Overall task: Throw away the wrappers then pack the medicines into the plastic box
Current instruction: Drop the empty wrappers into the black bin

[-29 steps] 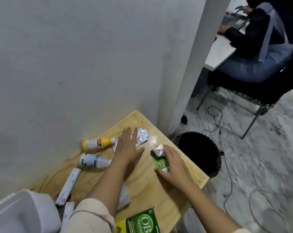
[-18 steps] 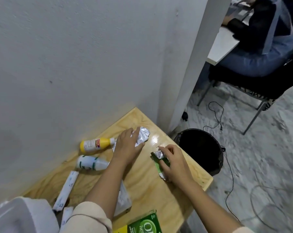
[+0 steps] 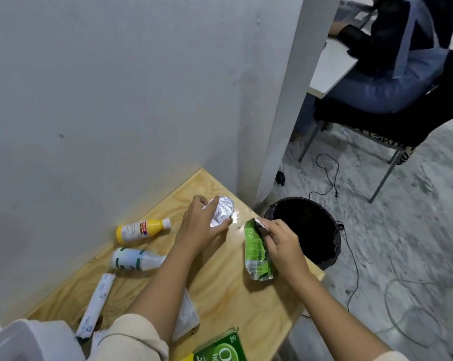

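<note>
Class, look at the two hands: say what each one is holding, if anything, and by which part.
The left hand grips a crumpled silver foil wrapper around its lower part. The right hand pinches a green wrapper at its torn top end, the rest hanging down.

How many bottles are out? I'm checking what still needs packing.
2. The yellow bottle lies near the wall; the white bottle lies just in front of it. The left arm may hide others.

Two bare forearms enter from the lower edge of the frame; the left hand (image 3: 198, 225) and right hand (image 3: 282, 242) wear no rings, watch or gloves; a loose cream sleeve (image 3: 131, 340) bunches at lower left; a pale cuff edge (image 3: 392, 356) shows at lower right.
</note>
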